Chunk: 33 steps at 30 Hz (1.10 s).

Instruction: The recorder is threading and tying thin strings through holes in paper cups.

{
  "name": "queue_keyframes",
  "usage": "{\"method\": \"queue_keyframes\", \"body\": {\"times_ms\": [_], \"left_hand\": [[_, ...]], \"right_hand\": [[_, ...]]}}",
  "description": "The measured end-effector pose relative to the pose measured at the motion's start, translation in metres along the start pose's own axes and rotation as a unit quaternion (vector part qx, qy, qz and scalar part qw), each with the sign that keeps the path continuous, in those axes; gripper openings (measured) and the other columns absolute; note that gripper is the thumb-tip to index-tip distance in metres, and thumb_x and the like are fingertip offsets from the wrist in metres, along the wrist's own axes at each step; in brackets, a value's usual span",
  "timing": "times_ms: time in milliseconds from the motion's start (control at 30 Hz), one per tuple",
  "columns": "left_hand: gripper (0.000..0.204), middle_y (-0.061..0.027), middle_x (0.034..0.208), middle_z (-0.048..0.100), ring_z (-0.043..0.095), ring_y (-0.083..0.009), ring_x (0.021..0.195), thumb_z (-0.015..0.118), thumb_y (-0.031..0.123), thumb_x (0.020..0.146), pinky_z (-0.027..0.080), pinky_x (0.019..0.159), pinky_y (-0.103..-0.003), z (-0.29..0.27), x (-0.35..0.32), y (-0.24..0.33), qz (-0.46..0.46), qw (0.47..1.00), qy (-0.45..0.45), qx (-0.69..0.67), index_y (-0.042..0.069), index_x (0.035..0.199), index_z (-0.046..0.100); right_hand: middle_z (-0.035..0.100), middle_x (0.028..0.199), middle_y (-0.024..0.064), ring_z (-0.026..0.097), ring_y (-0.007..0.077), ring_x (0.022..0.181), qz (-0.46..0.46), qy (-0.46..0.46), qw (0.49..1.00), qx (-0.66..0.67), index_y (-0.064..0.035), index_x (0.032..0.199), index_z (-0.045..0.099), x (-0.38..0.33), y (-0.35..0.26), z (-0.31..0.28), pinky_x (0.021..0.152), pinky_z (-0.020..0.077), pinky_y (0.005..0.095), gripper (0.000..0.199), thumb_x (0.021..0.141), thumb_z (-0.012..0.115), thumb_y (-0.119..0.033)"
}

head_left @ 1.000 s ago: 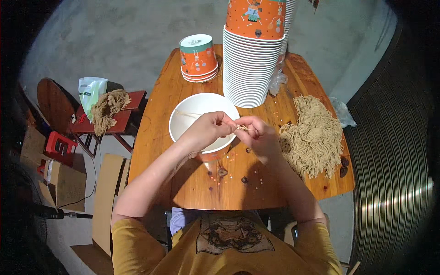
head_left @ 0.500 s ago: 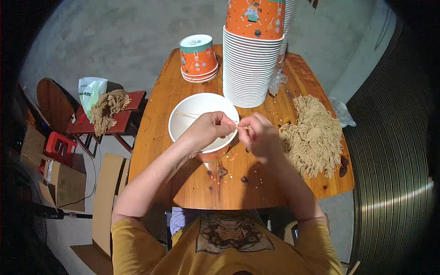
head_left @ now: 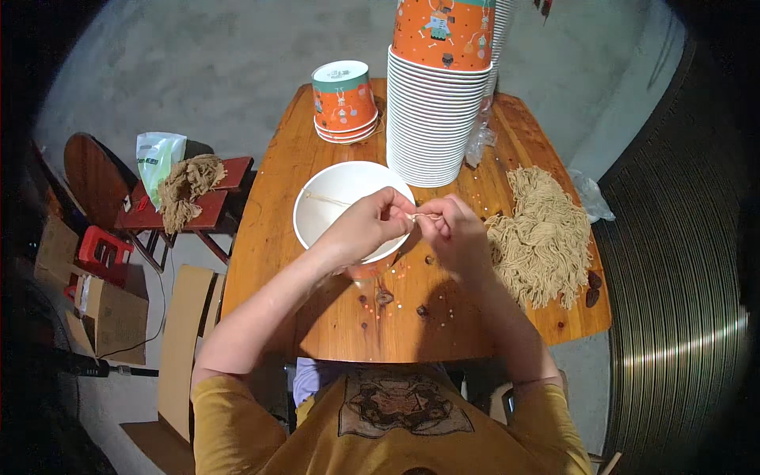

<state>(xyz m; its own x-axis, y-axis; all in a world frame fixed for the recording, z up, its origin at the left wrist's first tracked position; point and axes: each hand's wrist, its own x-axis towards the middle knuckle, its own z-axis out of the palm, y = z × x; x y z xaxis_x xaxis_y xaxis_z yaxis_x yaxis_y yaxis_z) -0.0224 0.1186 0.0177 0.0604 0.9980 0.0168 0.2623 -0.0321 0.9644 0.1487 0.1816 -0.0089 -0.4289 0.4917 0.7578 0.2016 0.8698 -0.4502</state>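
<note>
A round paper tub (head_left: 352, 176), white inside and orange outside, stands on the wooden table in front of me with its mouth up. A thin tan cord (head_left: 326, 199) runs across its inside from the far left wall toward my hands. At the tub's right rim, my left hand (head_left: 358, 226) pinches the cord between thumb and fingers. Just right of it, my right hand (head_left: 457, 236) is closed on the cord's end. The fingertips are close together, and part of the cord is hidden behind them. To the right lies a loose heap of tan cords (head_left: 546, 245).
Behind the tub rises a tall stack of nested tubs (head_left: 431, 119). A shorter upside-down stack (head_left: 344, 99) stands to its left on the table (head_left: 372, 336). Small white bits and dark spots dot the wood. More cords (head_left: 190, 190) lie on a red bench (head_left: 226, 186) at left.
My right hand has turned slightly, and a short length of cord now shows stretched between the two hands. The left fingers have shifted a little. The tub stays in place.
</note>
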Motion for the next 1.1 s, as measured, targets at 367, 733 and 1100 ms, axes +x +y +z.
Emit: {"method": "queue_keyframes", "body": {"times_ms": [367, 733, 1100], "left_hand": [[0.015, -0.0034, 0.069, 0.053, 0.048, -0.0105, 0.064, 0.055, 0.018, 0.090, 0.043, 0.060, -0.028, 0.005, -0.002, 0.006, 0.051, 0.991, 0.044, 0.112, 0.003, 0.090, 0.055], [0.015, -0.0045, 0.071, 0.056, 0.050, -0.0113, 0.066, 0.056, 0.016, 0.088, 0.044, 0.062, -0.029, 0.005, -0.004, 0.012, 0.044, 0.989, 0.051, 0.128, 0.001, 0.088, 0.055], [0.015, -0.0066, 0.072, 0.058, 0.052, -0.0137, 0.065, 0.056, 0.016, 0.087, 0.044, 0.062, -0.030, 0.005, -0.008, 0.016, 0.046, 0.986, 0.072, 0.145, 0.000, 0.086, 0.055]], "right_hand": [[0.058, 0.079, 0.0095, 0.061, 0.0196, 0.065, 0.047, -0.001, 0.997, 0.069, -0.0033, 0.092, 0.057, -0.004, -0.001, -0.006, 0.057, 0.0492, 0.0301, 0.013, 0.081, 0.062, -0.005], [0.058, 0.075, 0.0052, 0.055, 0.0101, 0.063, 0.040, -0.004, 0.999, 0.028, -0.0018, 0.088, 0.056, -0.006, 0.001, -0.003, 0.058, 0.0466, 0.0243, 0.004, 0.085, 0.056, -0.003], [0.056, 0.076, 0.0060, 0.054, 0.0189, 0.060, 0.102, -0.044, 0.988, 0.108, -0.0052, 0.092, 0.052, -0.005, -0.006, -0.006, 0.055, 0.0456, 0.0315, 0.014, 0.080, 0.060, -0.004]]}}
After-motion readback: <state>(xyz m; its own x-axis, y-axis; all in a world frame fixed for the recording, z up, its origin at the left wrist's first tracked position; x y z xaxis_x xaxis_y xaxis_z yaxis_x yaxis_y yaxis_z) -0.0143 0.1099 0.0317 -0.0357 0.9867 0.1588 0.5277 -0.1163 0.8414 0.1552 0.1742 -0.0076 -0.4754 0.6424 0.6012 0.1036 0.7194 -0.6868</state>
